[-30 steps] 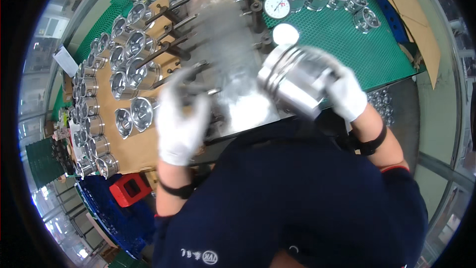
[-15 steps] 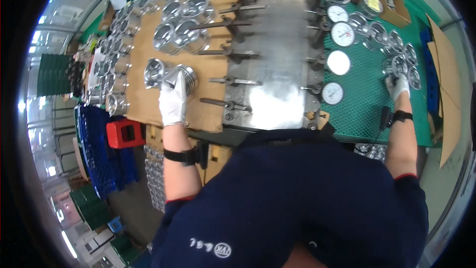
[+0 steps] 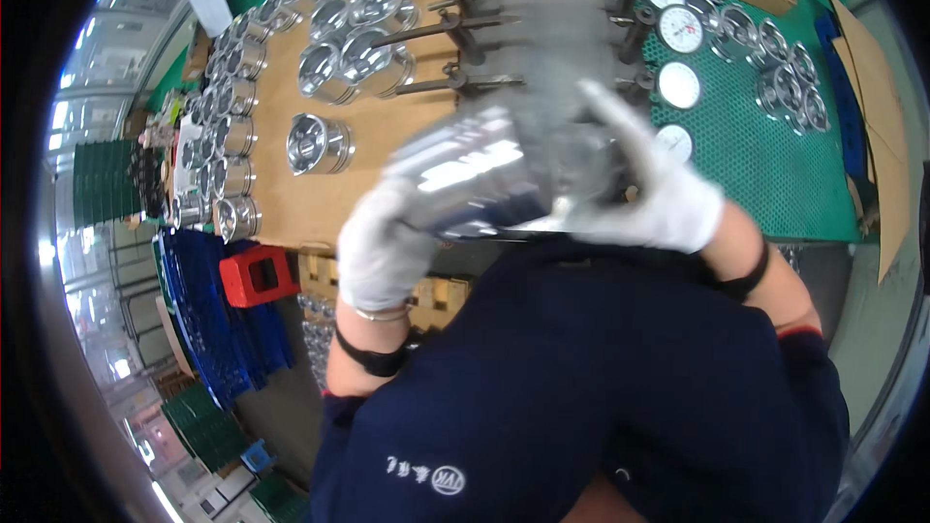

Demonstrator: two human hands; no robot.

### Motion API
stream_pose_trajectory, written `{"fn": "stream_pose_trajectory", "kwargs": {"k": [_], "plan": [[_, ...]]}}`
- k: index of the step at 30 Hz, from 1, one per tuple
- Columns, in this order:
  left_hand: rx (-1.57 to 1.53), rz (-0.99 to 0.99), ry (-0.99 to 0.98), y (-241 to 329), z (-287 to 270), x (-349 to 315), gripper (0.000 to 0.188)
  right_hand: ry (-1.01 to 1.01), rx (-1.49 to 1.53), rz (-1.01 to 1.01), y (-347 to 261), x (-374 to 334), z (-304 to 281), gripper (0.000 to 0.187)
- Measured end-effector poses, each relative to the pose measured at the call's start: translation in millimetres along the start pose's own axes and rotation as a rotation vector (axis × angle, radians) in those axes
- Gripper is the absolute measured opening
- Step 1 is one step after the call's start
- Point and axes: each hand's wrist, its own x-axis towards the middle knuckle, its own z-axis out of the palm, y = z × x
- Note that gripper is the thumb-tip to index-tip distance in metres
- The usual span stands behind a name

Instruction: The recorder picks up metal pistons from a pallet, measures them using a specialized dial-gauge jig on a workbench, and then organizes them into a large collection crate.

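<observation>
My left hand (image 3: 386, 247), in a white glove, is closed around the left end of a shiny metal piston (image 3: 470, 169), tilted and raised in front of my body. My right hand (image 3: 659, 194), also white-gloved, curls round a blurred grey metal part (image 3: 586, 160) at the piston's right end. Motion blur hides whether that part is separate from the piston. The right thumb or forefinger points up and away from the palm. Behind my left hand, a single piston (image 3: 320, 143) lies on the brown cardboard (image 3: 276, 218).
More pistons (image 3: 373, 58) stand in rows at the left. Metal rods on posts (image 3: 460, 34) flank a steel plate (image 3: 552, 0). Dial gauges (image 3: 680, 29) line its right side. Round metal parts (image 3: 778, 89) sit on green mesh matting (image 3: 736, 174). A red stool (image 3: 260, 276) is below left.
My left hand has lifted one of the two near pistons off the cardboard and brought it rightward. My right hand has come from the round parts at the right to the middle.
</observation>
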Motion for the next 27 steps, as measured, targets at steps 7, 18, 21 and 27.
{"fn": "stream_pose_trajectory", "kwargs": {"k": [7,18,21,27], "plan": [[0.965,-0.290,-0.055,-27,-6,38,0.057,-0.017,-0.312,0.223,9,-17,19,0.110],[1.602,0.738,-0.269,-74,-1,84,0.090,0.137,-0.264,0.500,16,-50,36,0.077],[1.524,0.776,-0.250,-78,0,91,0.092,-0.020,0.201,0.973,20,-59,38,0.079],[1.458,0.752,-0.265,-76,0,101,0.094,0.097,0.355,0.970,25,-60,50,0.085]]}}
